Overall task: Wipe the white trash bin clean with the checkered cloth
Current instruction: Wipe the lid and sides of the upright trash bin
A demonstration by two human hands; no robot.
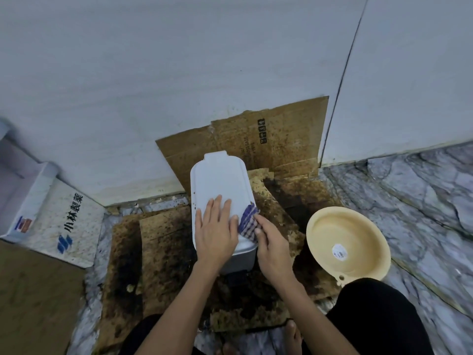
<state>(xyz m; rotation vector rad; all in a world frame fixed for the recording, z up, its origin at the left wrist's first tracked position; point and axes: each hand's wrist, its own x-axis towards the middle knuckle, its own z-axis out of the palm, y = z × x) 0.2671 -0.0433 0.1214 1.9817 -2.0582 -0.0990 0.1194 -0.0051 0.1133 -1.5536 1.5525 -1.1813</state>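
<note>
The white trash bin [219,178] stands on stained cardboard in front of the wall, its lid closed. Dark specks dot the lid's left edge. My left hand [215,233] lies flat on the near part of the lid, fingers spread, holding nothing. My right hand [273,245] grips the blue-and-white checkered cloth [247,222], bunched and pressed against the lid's right edge near the front corner. The bin's grey front wall shows between my wrists.
A cream plastic basin [358,234] sits tilted on the floor to the right of the bin. Mouldy brown cardboard [286,134] leans on the wall and covers the floor. A white printed box [64,221] stands at the left. My knees are at the bottom.
</note>
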